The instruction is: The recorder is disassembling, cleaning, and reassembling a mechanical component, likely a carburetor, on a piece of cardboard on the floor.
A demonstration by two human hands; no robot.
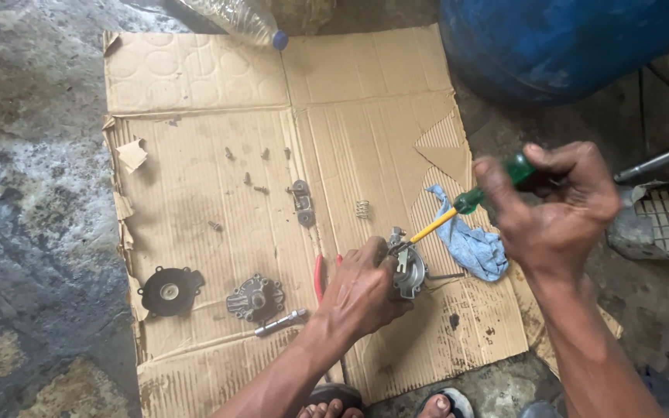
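My left hand grips a small grey metal carburettor-like part and holds it down on the flattened cardboard sheet. My right hand is closed on the green handle of a screwdriver. Its yellow shaft slants down to the left, with the tip at the top of the metal part. A blue rag lies just right of the part, under the screwdriver.
On the cardboard lie a black round diaphragm, a grey round cover, a socket bit, a small bracket, a spring, several screws and red-handled pliers. A blue drum stands top right, a plastic bottle at top.
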